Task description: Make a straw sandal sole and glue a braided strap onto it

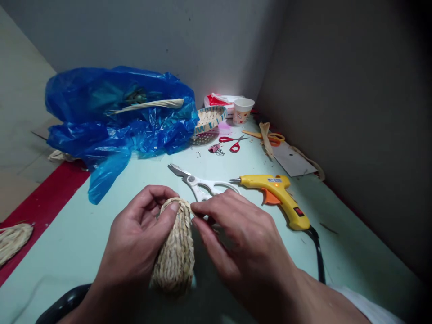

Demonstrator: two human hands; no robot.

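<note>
Held up nearest the camera, to the left of the yellow glue gun (266,182) and nearer than it: braided straw piece (173,256), rounded, built of side-by-side plaits. Clasped at its upper left by the left hand (138,229), thumb pressed on the near face, fingers curled behind. On the glue gun's side of the piece, right hand (246,229), thumb and forefinger narrowed together at the upper rim; cannot tell whether pinching the rim itself or a loose strand end.

Looks like close finger work on that rim, perhaps tucking or pressing the plait. Would call next for a steady left-hand hold and a small, precise right-hand pinch.

Just left of the glue gun's nozzle, white-handled scissors (192,180), spread. Beyond the nozzle, red-handled scissors (234,146), then paper cup (243,112). Beyond and left of the gun, shallow woven basket (212,118) and crumpled blue plastic bag (121,135). Far left of it, another plait bundle (15,240) over a red strip (64,189).

Under the gun, pale green tabletop (91,220), littered with small scraps; well behind it, plain grey wall (216,45), dimly lit.
</note>
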